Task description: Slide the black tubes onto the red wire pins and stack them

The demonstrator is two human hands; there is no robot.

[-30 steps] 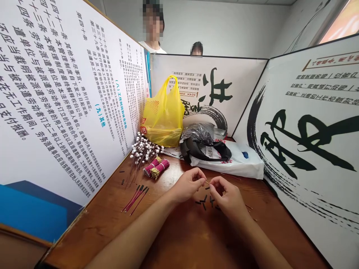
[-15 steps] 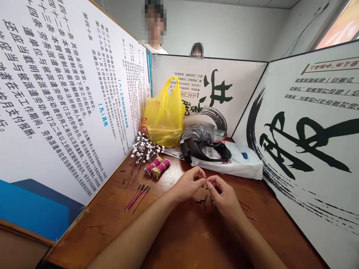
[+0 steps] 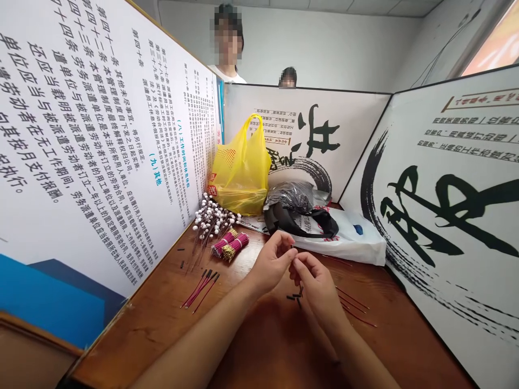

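Both of my hands meet over the middle of the table, fingertips together. My left hand (image 3: pixel 273 262) is closed in a pinch, thumb against the fingers. My right hand (image 3: pixel 314 281) pinches right beside it. Something thin and small may be between the fingertips; its kind cannot be made out. Below the right hand lie several short black tubes (image 3: pixel 293 297), partly hidden by it. Thin red wires (image 3: pixel 357 309) lie to the right of that hand. To the left of my left forearm is a group of red wires with black tubes on their ends (image 3: pixel 201 292).
Behind the hands are two bundles of red wires (image 3: pixel 230 246), white-berried stems (image 3: pixel 214 219), a yellow plastic bag (image 3: pixel 239 175), a black strap (image 3: pixel 279 220) and a white bag (image 3: pixel 360 243). Printed panels (image 3: pixel 348 102) wall in the wooden table (image 3: pixel 162 335). Two people are beyond them.
My hands have shifted slightly left and down relative to the table things, still fingertip to fingertip. The right fingers are more curled. The whole view has tilted a little.
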